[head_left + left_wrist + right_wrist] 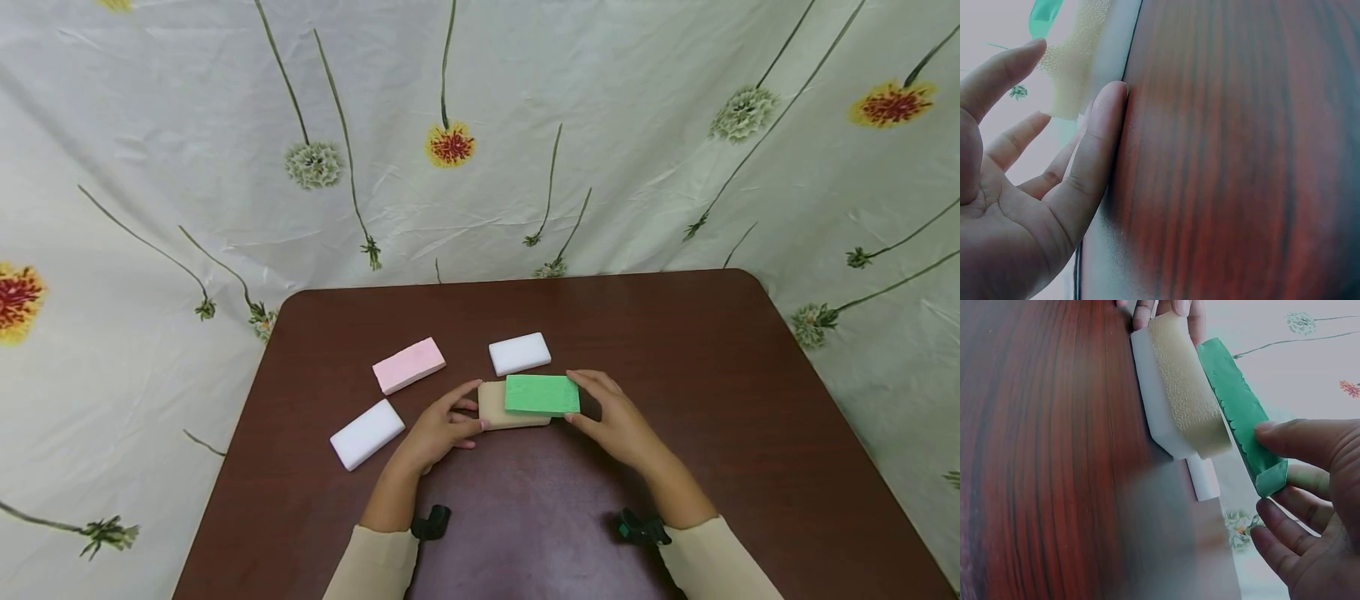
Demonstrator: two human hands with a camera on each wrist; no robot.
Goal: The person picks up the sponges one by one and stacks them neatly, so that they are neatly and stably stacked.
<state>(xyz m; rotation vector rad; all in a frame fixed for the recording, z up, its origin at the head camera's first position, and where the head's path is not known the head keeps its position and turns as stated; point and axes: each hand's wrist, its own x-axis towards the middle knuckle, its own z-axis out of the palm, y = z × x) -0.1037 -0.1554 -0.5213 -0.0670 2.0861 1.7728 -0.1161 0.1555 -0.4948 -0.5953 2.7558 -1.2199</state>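
Observation:
A green rectangular block (542,395) is pinched at its right end between the thumb and fingers of my right hand (617,421). It hangs slightly tilted just above a beige sponge (492,406), with a narrow gap between them in the right wrist view. Beneath the beige sponge lies a white block (1154,400), flat on the table. My left hand (442,429) holds the left end of the beige sponge, thumb on the near side and fingers on the far side. In the left wrist view the beige sponge (1075,62) is at the fingertips.
On the brown table (735,433), a pink block (408,365) and a white block (367,434) lie left of the stack. Another white block (520,354) lies just behind it. A flower-patterned cloth (495,208) hangs beyond the table's far edge.

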